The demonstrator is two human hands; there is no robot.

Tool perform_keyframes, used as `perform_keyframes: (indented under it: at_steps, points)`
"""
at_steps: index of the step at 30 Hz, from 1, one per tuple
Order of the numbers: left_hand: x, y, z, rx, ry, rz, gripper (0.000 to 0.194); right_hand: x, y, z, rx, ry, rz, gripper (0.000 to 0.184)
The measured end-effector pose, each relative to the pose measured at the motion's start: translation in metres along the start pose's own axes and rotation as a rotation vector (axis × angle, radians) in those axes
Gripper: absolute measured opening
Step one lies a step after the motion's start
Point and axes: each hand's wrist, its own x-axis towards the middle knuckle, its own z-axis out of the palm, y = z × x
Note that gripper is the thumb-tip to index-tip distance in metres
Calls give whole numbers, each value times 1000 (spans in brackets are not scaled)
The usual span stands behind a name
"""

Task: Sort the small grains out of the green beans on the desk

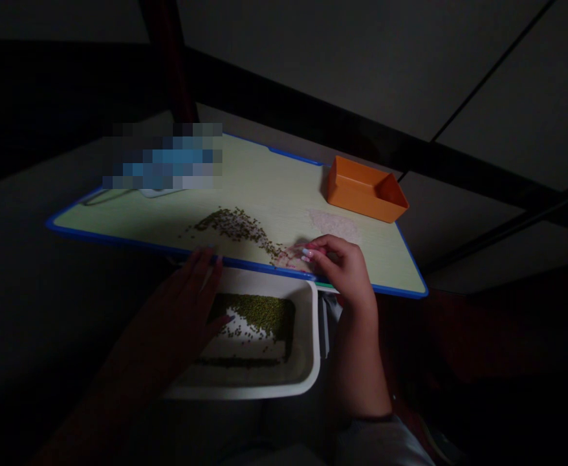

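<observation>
My right hand (pixel 345 262) rests over the near part of a pale table (pixel 274 188), fingertips pinched together. Whatever lies between them is too small to name. Just left of those fingertips is a mixed pile of small green beans and pale grains (pixel 235 223), trailing toward them. Beyond the hand lies a patch of pale grains (pixel 337 224). My left hand (pixel 184 294) has its fingers stretched out, at the table's near edge and over the left side of a white tub (pixel 314 330). Green beans (pixel 267 314) lie in the tub.
An orange box (pixel 369 206) stands at the table's far right corner. At the left is a pixelated bluish object (pixel 167 162), with a cord (pixel 104 196) beside it. A blue rim (pixel 114 239) borders the table. Pale panels (pixel 361 65) rise behind.
</observation>
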Motion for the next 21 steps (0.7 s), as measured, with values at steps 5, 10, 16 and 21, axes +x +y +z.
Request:
perform_keyframes:
  at_steps: [5,10,16,21]
  points:
    - [0,0,-1,-16,-23,-22,84,0,0,0,7,-21,14,12]
    - [0,-1,0,-9,-10,-7,84,0,0,0,6,-16,15,12]
    - [-1,-1,2,15,3,14,84,1,0,1,-14,0,15,11]
    - [0,-1,0,5,9,5,85,1,1,3,-24,-8,-2,13]
